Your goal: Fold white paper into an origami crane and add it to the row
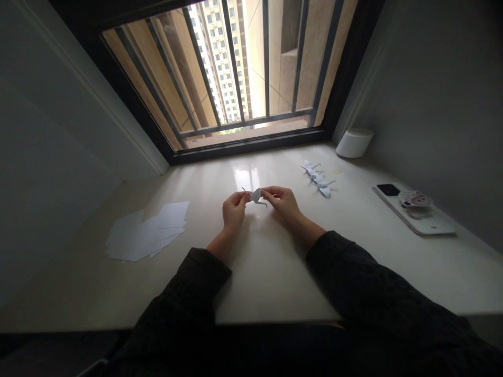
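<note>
A small white origami crane [255,196] is held up over the middle of the table, between my two hands. My left hand [234,208] pinches it from the left side, fingers closed on the paper. From the right, my right hand [283,200] grips its other side between thumb and fingers. One thin folded point sticks out toward the lower right and another toward the upper left. Several finished paper cranes [317,178] stand in a row beyond my right hand. Left of my left hand lies a loose spread of white paper sheets [147,230].
A phone [436,222] with a round decorated grip on its back lies at the right. A white cylindrical container [354,143] stands in the back right corner. The pale tabletop [271,283] ends at a barred window [251,144] behind, with walls on both sides.
</note>
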{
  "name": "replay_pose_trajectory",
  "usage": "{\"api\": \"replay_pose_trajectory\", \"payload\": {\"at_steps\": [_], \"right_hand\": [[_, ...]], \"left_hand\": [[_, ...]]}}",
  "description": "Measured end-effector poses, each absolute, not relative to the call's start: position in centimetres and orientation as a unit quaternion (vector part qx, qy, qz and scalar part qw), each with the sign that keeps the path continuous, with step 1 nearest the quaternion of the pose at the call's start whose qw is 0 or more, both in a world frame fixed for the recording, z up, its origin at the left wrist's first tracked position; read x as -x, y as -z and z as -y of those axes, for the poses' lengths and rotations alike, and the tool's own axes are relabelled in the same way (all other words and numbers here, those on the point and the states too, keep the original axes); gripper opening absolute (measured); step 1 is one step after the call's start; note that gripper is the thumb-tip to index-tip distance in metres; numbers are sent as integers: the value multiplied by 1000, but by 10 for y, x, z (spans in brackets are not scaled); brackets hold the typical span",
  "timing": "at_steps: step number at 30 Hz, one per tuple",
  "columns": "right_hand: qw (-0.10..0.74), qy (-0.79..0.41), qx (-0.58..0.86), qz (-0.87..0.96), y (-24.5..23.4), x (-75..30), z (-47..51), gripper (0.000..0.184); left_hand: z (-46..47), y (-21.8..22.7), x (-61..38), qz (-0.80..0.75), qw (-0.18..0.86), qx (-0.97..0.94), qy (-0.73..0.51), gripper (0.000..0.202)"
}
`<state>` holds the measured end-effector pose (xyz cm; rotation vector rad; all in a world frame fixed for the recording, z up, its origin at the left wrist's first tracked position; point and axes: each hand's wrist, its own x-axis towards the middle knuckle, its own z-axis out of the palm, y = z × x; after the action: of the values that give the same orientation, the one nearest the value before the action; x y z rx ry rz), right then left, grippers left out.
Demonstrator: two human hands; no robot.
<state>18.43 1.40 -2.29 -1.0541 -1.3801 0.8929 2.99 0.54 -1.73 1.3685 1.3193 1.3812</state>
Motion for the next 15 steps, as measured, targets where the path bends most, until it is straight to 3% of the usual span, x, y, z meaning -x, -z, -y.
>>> {"api": "replay_pose_trajectory", "payload": {"at_steps": [11, 15], "right_hand": [[551, -363, 455, 598, 19, -184, -11, 26], [540, -303, 471, 629, 19, -185, -9, 23]], "left_hand": [[-5, 17, -30, -525, 370, -546, -538, 25], [-6, 20, -28, -520, 352, -568, -532, 25]]}}
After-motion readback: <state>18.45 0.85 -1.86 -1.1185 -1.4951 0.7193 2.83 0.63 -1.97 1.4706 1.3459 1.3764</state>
